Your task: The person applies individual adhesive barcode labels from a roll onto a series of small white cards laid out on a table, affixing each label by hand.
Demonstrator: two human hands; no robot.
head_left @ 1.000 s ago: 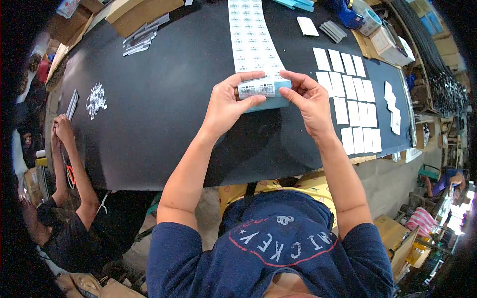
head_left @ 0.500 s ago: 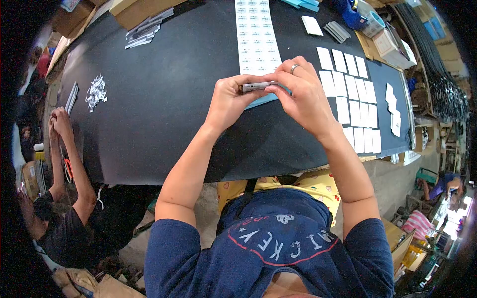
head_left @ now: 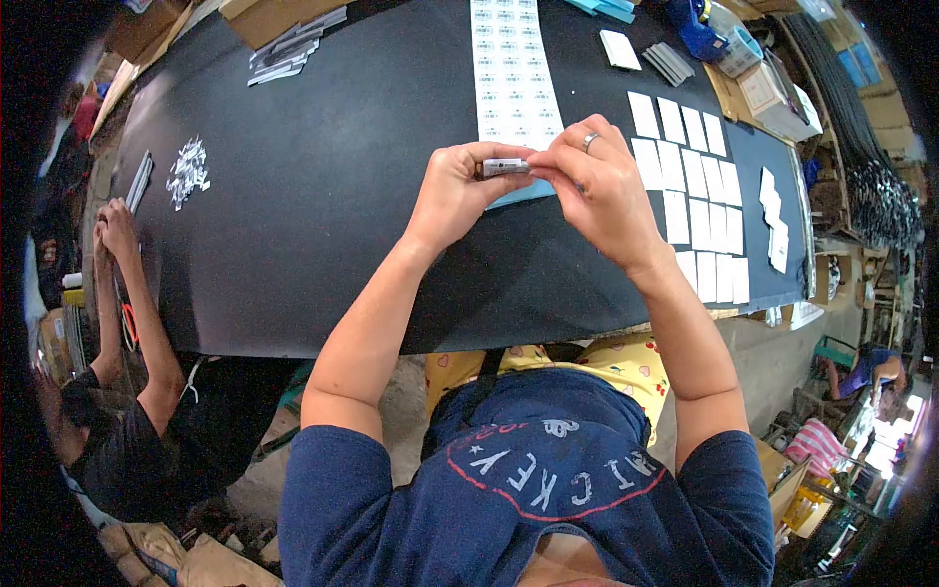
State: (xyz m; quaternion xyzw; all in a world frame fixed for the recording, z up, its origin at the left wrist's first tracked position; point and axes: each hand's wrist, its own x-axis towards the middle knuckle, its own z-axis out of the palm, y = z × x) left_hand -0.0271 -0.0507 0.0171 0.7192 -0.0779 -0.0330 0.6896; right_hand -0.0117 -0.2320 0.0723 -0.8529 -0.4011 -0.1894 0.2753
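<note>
My left hand is closed, with the thumb below and the fingers above a small white strip with dark print. At the strip's right end, my right hand, with a ring on one finger, has its thumb and fingertips pinched together. The fingertips hide that end. Beneath both hands a light-blue sheet lies on the black table. Just beyond it stretches a long white sheet of printed barcode labels.
Rows of white cards lie to the right, with more cards past them. A tape dispenser stands at the back right. Left are white scraps, grey strips and another person's hands.
The white strip has turned so more of its printed face shows. My right fingers have drawn together at its end. The view has shifted slightly.
</note>
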